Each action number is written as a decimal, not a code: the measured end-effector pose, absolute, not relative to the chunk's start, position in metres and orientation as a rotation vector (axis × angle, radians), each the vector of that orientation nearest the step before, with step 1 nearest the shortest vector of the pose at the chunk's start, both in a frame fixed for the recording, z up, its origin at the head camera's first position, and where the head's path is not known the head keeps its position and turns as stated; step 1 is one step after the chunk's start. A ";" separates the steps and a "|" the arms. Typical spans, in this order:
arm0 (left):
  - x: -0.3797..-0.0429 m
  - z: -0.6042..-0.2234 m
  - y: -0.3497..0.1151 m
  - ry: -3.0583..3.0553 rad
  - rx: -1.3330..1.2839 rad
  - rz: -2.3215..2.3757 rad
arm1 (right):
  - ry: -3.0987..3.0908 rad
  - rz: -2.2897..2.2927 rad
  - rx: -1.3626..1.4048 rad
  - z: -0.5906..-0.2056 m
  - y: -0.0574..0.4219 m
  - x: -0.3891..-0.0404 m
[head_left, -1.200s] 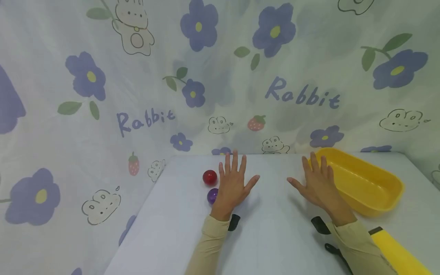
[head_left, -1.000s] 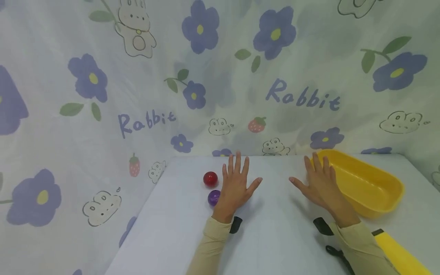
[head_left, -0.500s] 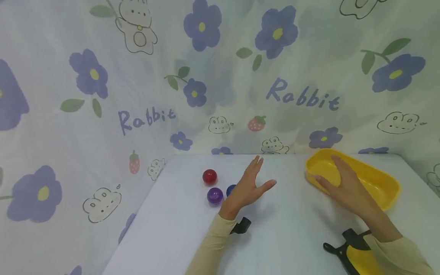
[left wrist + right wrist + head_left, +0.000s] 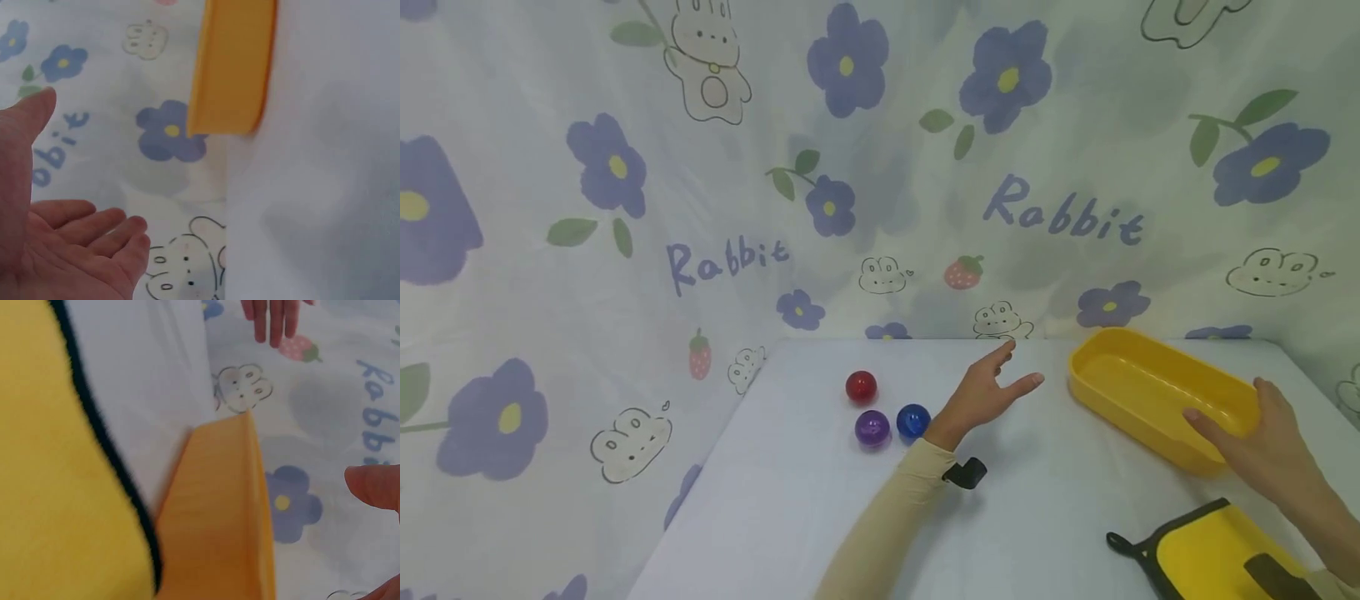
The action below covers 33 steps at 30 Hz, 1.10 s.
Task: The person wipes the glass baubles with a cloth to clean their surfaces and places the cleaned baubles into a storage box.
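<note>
Left hand [image 4: 981,397] shifted rightward, right hand [image 4: 1264,446] likewise, blue ball [image 4: 913,422] revealed

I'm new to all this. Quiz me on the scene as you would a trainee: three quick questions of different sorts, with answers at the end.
1. Which lies farthest from the person: A) blue ball, B) purple ball, C) red ball?
2. True or false: the left hand holds nothing.
3. Which of the two hands is nearer the yellow tray?

Key: 1. C. 2. True. 3. The right hand.
</note>
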<state>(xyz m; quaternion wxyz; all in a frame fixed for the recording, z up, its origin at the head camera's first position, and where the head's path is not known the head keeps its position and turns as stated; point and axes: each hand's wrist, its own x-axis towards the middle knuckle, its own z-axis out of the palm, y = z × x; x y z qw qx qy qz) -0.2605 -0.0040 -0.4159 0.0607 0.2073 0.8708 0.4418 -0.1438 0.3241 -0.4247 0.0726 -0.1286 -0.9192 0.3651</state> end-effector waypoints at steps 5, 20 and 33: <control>-0.269 -0.424 0.012 2.656 0.580 1.317 | -2.804 1.229 -0.622 -0.436 0.335 -0.138; -0.285 -0.453 0.033 2.575 0.430 1.297 | -2.755 1.440 -0.760 -0.470 0.338 -0.141; -0.286 -0.462 0.044 2.516 0.405 1.301 | -2.707 1.424 -0.495 -0.472 0.338 -0.138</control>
